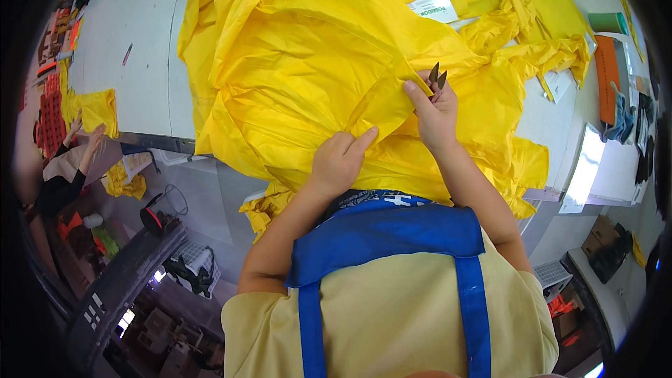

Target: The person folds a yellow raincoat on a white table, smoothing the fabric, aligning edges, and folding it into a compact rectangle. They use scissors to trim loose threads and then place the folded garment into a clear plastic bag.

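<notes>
A large yellow fabric garment (pixel 308 63) lies spread over the white table (pixel 140 49) in front of me. My left hand (pixel 339 161) pinches a fold of the yellow fabric near its lower edge. My right hand (pixel 435 108) grips the same fold a little higher and also holds small thread snips (pixel 437 75), whose dark blades point up past my fingers. A blue apron over a pale yellow shirt fills the bottom of the view.
More yellow pieces (pixel 539 21) with white paper tags (pixel 434 5) lie at the far right of the table. A green roll (pixel 607 22) and an orange strip (pixel 607 77) sit at the right edge. Another person (pixel 66 161) handles yellow cloth at the left.
</notes>
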A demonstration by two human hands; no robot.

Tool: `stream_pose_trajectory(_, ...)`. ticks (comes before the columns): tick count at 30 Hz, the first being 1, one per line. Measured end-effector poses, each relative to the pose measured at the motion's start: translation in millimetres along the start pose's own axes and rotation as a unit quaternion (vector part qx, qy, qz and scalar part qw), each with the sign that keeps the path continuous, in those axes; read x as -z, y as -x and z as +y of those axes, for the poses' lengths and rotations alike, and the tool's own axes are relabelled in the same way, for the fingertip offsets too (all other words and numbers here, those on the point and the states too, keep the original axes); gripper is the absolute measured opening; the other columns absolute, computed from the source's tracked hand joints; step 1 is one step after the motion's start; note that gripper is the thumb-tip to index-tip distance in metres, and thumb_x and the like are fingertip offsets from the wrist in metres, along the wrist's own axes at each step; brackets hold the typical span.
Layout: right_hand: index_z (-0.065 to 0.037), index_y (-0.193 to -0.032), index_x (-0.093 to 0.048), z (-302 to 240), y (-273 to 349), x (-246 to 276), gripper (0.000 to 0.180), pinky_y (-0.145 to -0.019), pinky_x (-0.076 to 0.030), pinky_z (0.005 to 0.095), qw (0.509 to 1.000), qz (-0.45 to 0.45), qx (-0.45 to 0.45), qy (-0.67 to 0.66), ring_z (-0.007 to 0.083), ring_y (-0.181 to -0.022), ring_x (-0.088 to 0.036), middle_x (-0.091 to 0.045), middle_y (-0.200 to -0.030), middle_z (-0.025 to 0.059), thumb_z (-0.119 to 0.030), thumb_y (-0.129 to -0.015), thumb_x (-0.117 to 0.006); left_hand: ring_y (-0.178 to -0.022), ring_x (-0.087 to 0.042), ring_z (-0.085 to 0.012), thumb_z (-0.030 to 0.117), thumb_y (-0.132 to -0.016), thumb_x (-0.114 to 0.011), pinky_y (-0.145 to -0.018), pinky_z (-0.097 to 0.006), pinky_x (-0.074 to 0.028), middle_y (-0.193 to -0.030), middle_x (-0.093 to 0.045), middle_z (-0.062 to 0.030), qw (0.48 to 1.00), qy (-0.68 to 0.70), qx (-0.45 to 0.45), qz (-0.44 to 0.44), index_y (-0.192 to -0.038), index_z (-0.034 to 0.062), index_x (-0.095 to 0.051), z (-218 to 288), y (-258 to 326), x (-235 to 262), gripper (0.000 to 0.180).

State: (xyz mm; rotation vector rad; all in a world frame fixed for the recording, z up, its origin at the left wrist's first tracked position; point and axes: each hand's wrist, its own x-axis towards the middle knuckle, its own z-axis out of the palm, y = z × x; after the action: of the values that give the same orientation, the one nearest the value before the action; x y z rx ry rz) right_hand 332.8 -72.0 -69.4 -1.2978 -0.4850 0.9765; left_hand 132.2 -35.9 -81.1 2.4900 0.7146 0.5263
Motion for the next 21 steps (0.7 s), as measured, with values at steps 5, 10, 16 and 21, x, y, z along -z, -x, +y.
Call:
stream_pose_trajectory(5, -0.002, -0.098, -0.06, -7.1, 4.6, -0.6, 0.012, -0.064, -0.038, 0.0179, 0.999, -0.013, 0.039, 0.014, 0.0024, -0.072, -0.047, -0.057, -0.082, -0.004, -0.008, -0.088, -0.064, -0.057, -0.049, -0.0236, 0.002, -0.07, -0.061, -0.05, -0.036, -0.042, -0.066, -0.044, -0.0052, 1.0, 0.018, -0.003, 0.012, -0.113, 0.014, -0.065, -0.9, -3.7, 7.5, 0.045)
stream_pose_trajectory(10, -0.001, -0.106, -0.056, -8.0, -8.2, 6.7, 0.027, -0.055, -0.04, 0.0193, 0.994, 0.091, -0.053, -0.031, 0.0048, -0.065, -0.051, -0.059, -0.083, -0.0012, -0.013, -0.085, -0.069, -0.098, -0.052, -0.031, 0.021, -0.07, -0.072, -0.083, -0.043, -0.042, -0.106, -0.054, -0.0111, 0.998, -0.051, 0.017, -0.032, -0.123, 0.0141, -0.057, -9.0, 10.9, 32.1, 0.055)
stream_pose_trajectory(16, -0.003, -0.116, -0.053, -60.5, -162.6, 51.5, 0.031, -0.077, -0.052, 0.0318, 0.985, 0.132, 0.008, -0.112, 0.0205, -0.09, -0.06, -0.061, -0.103, 0.0084, -0.013, -0.088, -0.063, -0.129, -0.033, -0.039, 0.04, -0.071, -0.077, -0.104, -0.051, -0.026, -0.141, -0.031, -0.0213, 0.913, -0.324, 0.203, 0.146, -0.139, 0.0073, -0.034, -71.9, 59.2, 94.2, 0.086)
stream_pose_trajectory(21, -0.004, -0.101, -0.061, -86.5, -147.4, 70.7, 0.028, -0.058, -0.042, 0.0255, 0.937, 0.228, 0.13, 0.232, 0.011, -0.065, -0.051, -0.06, -0.082, 0.0014, -0.03, -0.09, -0.059, -0.132, -0.027, -0.0418, 0.028, -0.067, -0.081, -0.108, -0.047, -0.024, -0.146, -0.02, -0.0246, 0.877, -0.018, 0.446, 0.178, -0.145, 0.0002, -0.015, -100.6, 106.5, 95.0, 0.106)
